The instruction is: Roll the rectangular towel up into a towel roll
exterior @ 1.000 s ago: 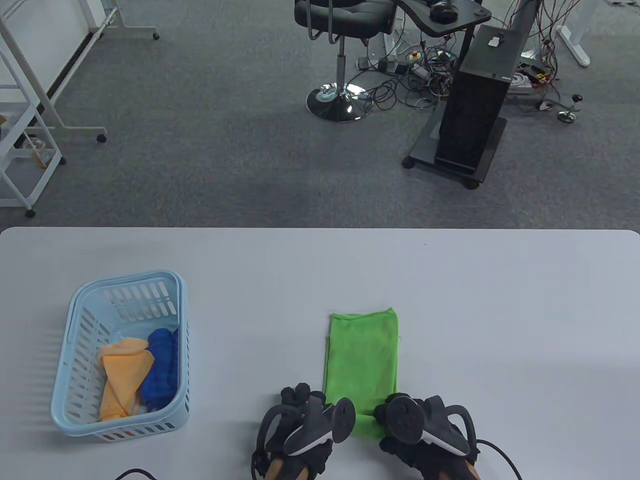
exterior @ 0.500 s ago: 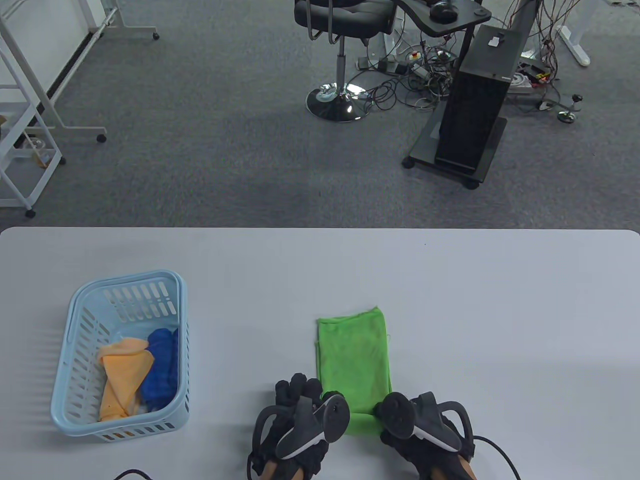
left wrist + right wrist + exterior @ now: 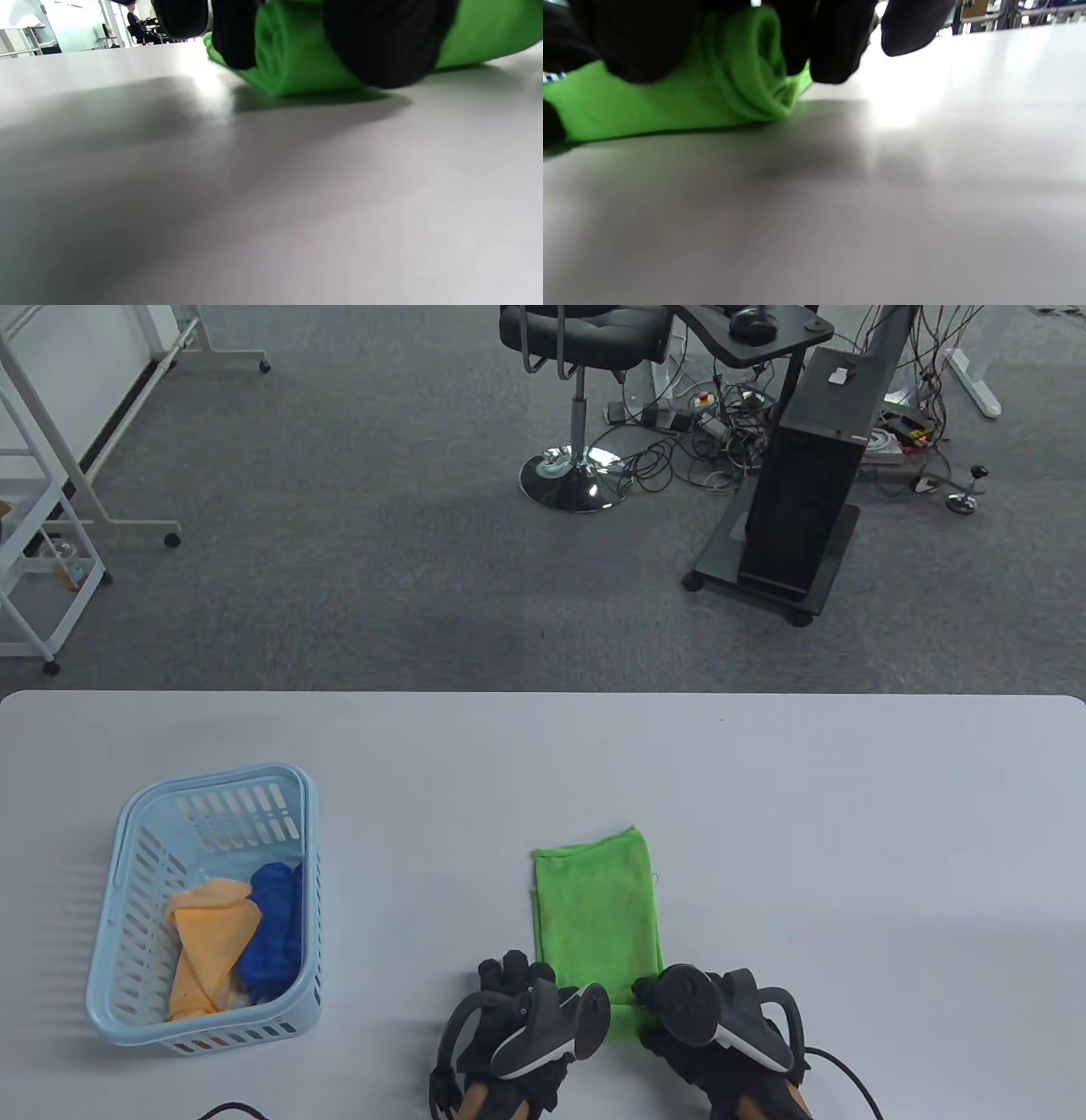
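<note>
A green towel [image 3: 596,908] lies as a narrow folded strip on the grey table [image 3: 848,857], running away from me. Its near end is rolled up under both hands. My left hand [image 3: 513,984] grips the roll's left end and my right hand [image 3: 679,1014] grips its right end. In the left wrist view my gloved fingers [image 3: 382,42] curl over the green roll [image 3: 292,63], which rests on the table. In the right wrist view my fingers [image 3: 835,42] wrap the roll's spiral end [image 3: 742,76]. The trackers hide most of the roll from above.
A light blue plastic basket [image 3: 293,848] stands at the left of the table, holding an orange cloth [image 3: 208,942] and a blue cloth [image 3: 273,933]. A black cable [image 3: 229,1107] shows at the near edge. An office chair and equipment stand on the floor beyond the table.
The towel slid left and towards me, and its flat part is shorter. Both hands shifted left with the rolled end.
</note>
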Demonstrator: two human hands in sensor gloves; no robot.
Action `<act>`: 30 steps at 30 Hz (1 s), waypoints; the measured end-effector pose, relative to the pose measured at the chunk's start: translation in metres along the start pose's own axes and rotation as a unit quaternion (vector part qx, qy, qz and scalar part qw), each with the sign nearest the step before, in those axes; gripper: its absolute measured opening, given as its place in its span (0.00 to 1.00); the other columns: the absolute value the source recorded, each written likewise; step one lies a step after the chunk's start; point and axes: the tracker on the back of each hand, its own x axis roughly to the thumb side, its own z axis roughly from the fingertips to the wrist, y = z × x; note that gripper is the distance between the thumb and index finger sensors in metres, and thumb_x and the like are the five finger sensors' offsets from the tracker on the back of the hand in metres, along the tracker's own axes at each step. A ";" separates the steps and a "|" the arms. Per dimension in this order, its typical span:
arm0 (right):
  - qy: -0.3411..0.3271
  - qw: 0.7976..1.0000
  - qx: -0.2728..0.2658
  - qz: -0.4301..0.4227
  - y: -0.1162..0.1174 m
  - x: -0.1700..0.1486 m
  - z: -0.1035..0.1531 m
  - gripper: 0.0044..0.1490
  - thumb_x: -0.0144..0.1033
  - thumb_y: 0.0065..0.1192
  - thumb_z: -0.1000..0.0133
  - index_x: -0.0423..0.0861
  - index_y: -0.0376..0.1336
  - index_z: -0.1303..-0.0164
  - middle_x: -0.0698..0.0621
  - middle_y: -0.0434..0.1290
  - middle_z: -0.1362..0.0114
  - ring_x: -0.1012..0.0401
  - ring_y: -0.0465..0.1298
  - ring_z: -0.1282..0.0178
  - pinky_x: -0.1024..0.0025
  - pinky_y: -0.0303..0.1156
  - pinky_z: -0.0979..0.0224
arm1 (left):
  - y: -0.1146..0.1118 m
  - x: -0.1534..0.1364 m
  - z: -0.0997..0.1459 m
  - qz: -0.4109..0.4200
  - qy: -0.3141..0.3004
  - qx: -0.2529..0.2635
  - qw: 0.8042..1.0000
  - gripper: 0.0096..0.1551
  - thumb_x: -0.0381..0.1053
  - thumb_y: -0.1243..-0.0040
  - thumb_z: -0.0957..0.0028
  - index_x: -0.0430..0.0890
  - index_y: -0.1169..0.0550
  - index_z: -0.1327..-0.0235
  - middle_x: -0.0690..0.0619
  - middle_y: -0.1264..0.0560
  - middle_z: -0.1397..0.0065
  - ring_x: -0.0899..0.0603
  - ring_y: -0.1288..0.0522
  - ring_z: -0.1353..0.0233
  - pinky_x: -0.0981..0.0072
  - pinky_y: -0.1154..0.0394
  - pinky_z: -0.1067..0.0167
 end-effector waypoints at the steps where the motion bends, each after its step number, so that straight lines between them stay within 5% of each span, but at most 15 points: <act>1: -0.006 1.000 -0.003 0.000 0.000 0.002 0.000 0.45 0.50 0.67 0.65 0.58 0.58 0.34 0.49 0.58 0.26 0.51 0.66 0.27 0.43 0.59 0.25 | 0.001 -0.001 0.000 0.009 0.002 0.002 1.000 0.34 0.62 0.38 0.61 0.60 0.24 0.36 0.42 0.32 0.25 0.30 0.43 0.21 0.29 0.48 0.29; 6: 0.010 0.997 0.047 0.056 0.008 0.004 -0.003 0.47 0.50 0.68 0.64 0.56 0.56 0.33 0.48 0.56 0.25 0.50 0.64 0.25 0.42 0.58 0.24 | 0.003 -0.006 0.000 0.044 -0.002 -0.011 0.999 0.33 0.62 0.42 0.60 0.58 0.21 0.38 0.41 0.32 0.25 0.30 0.44 0.21 0.28 0.50 0.30; 13: -0.010 1.000 0.022 0.010 0.002 0.003 -0.001 0.38 0.46 0.66 0.63 0.53 0.67 0.40 0.50 0.67 0.31 0.52 0.72 0.33 0.44 0.62 0.26 | 0.007 -0.007 0.005 0.082 -0.024 -0.022 0.996 0.36 0.66 0.45 0.61 0.52 0.15 0.45 0.41 0.31 0.26 0.29 0.45 0.21 0.27 0.51 0.30; 17: -0.005 1.000 0.028 -0.011 0.002 0.000 -0.003 0.37 0.47 0.63 0.63 0.53 0.69 0.41 0.50 0.70 0.34 0.53 0.74 0.36 0.44 0.64 0.27 | 0.010 -0.005 0.008 0.063 -0.030 0.004 0.998 0.39 0.64 0.39 0.61 0.61 0.34 0.32 0.41 0.40 0.22 0.30 0.48 0.20 0.28 0.53 0.29; 23: -0.003 0.999 0.022 -0.023 0.001 -0.002 -0.004 0.36 0.50 0.59 0.62 0.51 0.73 0.45 0.49 0.74 0.41 0.53 0.78 0.44 0.45 0.66 0.29 | 0.006 0.000 0.006 0.027 -0.036 -0.009 0.999 0.30 0.56 0.43 0.54 0.63 0.30 0.35 0.42 0.37 0.23 0.30 0.47 0.20 0.29 0.52 0.29; 26: 0.010 1.000 0.028 -0.006 0.001 -0.001 -0.004 0.37 0.51 0.59 0.61 0.52 0.67 0.41 0.50 0.73 0.41 0.54 0.77 0.43 0.39 0.58 0.26 | 0.005 -0.001 0.007 0.035 -0.045 -0.007 0.998 0.37 0.64 0.44 0.59 0.60 0.30 0.32 0.40 0.38 0.22 0.29 0.48 0.20 0.28 0.53 0.29; 30: 0.017 1.000 0.004 -0.014 0.000 -0.001 -0.003 0.40 0.51 0.63 0.63 0.52 0.59 0.40 0.51 0.72 0.41 0.54 0.77 0.44 0.40 0.60 0.26 | -0.001 0.003 0.006 -0.011 -0.041 -0.029 0.999 0.46 0.65 0.38 0.63 0.58 0.37 0.28 0.41 0.40 0.21 0.29 0.49 0.20 0.28 0.53 0.29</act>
